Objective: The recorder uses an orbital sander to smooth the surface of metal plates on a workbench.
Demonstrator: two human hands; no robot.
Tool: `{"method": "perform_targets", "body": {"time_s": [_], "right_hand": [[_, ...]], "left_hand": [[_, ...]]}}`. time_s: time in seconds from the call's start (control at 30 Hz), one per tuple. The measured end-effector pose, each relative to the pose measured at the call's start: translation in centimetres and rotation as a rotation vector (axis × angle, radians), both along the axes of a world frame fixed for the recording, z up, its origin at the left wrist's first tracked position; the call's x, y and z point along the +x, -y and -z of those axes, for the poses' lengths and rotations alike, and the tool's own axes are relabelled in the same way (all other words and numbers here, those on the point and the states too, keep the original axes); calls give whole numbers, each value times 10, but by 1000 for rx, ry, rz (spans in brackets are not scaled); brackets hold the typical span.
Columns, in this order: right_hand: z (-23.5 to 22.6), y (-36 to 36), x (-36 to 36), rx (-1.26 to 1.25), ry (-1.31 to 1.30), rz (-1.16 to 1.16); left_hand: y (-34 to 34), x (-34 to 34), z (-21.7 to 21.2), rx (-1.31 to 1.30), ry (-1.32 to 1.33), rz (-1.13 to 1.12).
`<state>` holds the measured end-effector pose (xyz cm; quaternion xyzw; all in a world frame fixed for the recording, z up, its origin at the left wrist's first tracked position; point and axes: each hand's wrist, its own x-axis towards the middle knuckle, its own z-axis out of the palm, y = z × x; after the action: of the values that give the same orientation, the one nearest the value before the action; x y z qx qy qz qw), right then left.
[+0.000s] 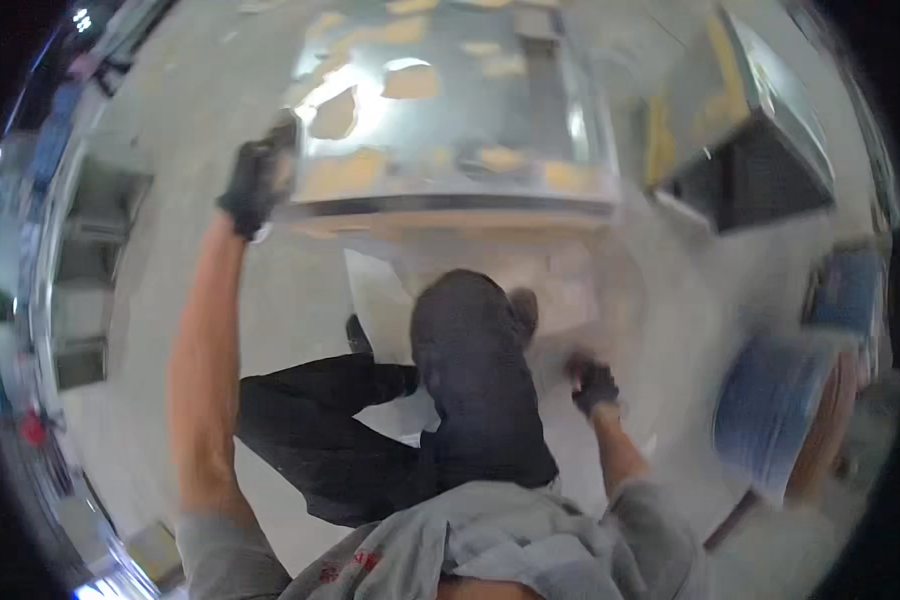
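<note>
In front of me is a large shiny metal panel (450, 130) with yellow patches and a dark near edge. My left hand (258, 178), in a dark glove, is at the panel's left side; its fingers seem closed round that edge, though blurred. My right hand (596, 388), also gloved, hangs low to the right of my bent knee. Motion smears its fingers, and nothing held shows clearly. Below the panel's near edge lies a pale, box-like surface (570, 280), too blurred to name.
To the right stands a metal box (750, 170) with a dark open side and yellow marks. Nearer on the right is a blue round-sided object (770, 410), with another blue item (848, 285) behind it. Grey bins (90, 265) line the left on the pale floor (160, 200).
</note>
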<state>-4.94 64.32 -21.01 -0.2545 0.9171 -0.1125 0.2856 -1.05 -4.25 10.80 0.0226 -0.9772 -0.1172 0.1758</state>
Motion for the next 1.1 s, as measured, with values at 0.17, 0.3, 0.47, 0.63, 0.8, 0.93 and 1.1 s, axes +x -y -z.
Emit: {"method": "perform_targets", "body": {"time_s": [0.17, 0.3, 0.47, 0.63, 0.8, 0.93, 1.1], "right_hand": [[57, -46, -7, 282, -298, -232], [46, -43, -75, 292, -447, -353], [-96, 13, -181, -262, -761, -13], [-353, 120, -353, -616, -819, -279], [-474, 333, -326, -582, -701, -544], [-434, 435, -346, -57, -743, -453], [-449, 461, -375, 34, -850, -664]], "left_hand": [[-61, -32, -11, 172, 6, -233], [-69, -45, -33, 499, 227, -499], [-98, -46, -55, 305, 290, -679], [-115, -66, -64, 219, 264, -765], [-107, -61, -45, 297, 202, -826], [-112, -66, -63, 352, 250, -801], [-114, -69, -62, 298, 237, -752]]}}
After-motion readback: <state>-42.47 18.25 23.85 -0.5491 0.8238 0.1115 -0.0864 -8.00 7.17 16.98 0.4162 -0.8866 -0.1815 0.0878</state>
